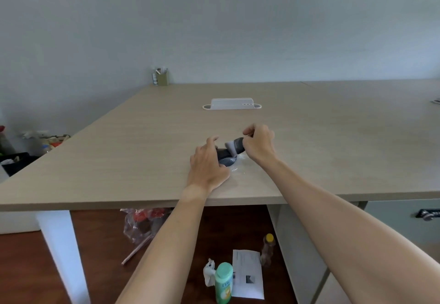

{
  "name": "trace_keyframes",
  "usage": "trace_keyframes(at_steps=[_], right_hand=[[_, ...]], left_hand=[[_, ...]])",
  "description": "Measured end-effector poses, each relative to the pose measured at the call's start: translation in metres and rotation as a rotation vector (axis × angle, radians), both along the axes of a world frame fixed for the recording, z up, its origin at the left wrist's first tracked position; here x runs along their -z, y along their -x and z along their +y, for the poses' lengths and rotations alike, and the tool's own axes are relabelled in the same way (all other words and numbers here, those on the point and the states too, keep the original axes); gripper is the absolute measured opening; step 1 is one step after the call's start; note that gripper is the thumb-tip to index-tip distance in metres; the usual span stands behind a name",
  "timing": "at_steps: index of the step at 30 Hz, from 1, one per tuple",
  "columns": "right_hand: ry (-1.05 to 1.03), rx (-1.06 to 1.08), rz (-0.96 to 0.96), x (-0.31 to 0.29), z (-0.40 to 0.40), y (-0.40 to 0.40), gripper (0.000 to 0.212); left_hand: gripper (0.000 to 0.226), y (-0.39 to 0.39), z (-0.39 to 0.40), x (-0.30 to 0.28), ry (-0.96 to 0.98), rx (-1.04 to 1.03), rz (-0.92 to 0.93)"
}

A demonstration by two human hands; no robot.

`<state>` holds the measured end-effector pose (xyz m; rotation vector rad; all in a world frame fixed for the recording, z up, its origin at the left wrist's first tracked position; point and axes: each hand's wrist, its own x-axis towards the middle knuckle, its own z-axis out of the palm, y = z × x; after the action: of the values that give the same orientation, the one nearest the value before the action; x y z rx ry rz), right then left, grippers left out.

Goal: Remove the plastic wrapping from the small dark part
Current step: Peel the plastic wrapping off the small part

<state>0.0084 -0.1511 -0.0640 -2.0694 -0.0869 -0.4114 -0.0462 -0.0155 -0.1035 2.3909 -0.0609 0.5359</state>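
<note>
Small dark part (238, 145): near the front edge of the surface (309, 149), between both hands, raised at its right end; partly hidden, exact shape unclear
Plastic wrapping (230, 147): pale translucent film on the part's middle, more clear film lying on the surface just below it
Right hand (258, 145): fingers curled and closed around the part's right end
Left hand (207, 163): palm down, fingers loosely spread over the part's left end; whether it grips cannot be told
White tray-like holder (232, 104): farther back, centre
Pen pot (162, 77): far left corner
Floor below: green-capped bottle (223, 282), printed sheet (247, 274)
</note>
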Motion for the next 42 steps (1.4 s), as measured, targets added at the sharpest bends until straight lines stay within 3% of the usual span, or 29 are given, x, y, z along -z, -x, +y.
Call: trace_keyframes(at_steps=[3, 6, 9, 13, 19, 23, 29, 35, 39, 42], right_hand=[[-0.062, 0.051, -0.058, -0.007, 0.000, -0.001, 0.035], [-0.073, -0.061, -0.019, -0.009, 0.001, -0.001, 0.028], [0.003, -0.141, 0.045, -0.003, 0.000, -0.003, 0.026], [-0.007, 0.010, -0.047, -0.003, -0.001, -0.003, 0.035], [0.004, -0.100, 0.019, -0.001, 0.000, -0.003, 0.025], [0.017, -0.019, -0.010, 0.000, -0.004, -0.002, 0.030], [-0.034, -0.110, 0.067, -0.001, -0.009, -0.003, 0.024], [-0.008, 0.023, 0.029, 0.002, -0.018, -0.003, 0.032], [-0.108, -0.075, 0.100, 0.006, -0.020, -0.004, 0.021], [-0.065, -0.066, 0.105, 0.009, -0.022, -0.004, 0.022]], left_hand=[[0.077, -0.001, 0.000, 0.000, -0.006, -0.006, 0.008], [0.069, 0.001, 0.000, -0.001, 0.011, 0.006, 0.018], [0.080, 0.002, 0.000, -0.002, 0.053, 0.010, 0.044], [0.090, -0.002, 0.003, 0.000, 0.104, 0.051, 0.062], [0.059, -0.001, -0.001, 0.003, -0.034, -0.054, -0.146], [0.048, -0.005, -0.001, 0.008, -0.107, -0.083, -0.168], [0.073, -0.012, 0.000, 0.014, -0.137, -0.163, -0.094], [0.062, -0.014, 0.000, 0.016, -0.088, -0.158, -0.076], [0.056, -0.014, 0.002, 0.017, -0.073, -0.125, -0.084], [0.054, -0.014, 0.002, 0.017, -0.051, -0.112, -0.081]])
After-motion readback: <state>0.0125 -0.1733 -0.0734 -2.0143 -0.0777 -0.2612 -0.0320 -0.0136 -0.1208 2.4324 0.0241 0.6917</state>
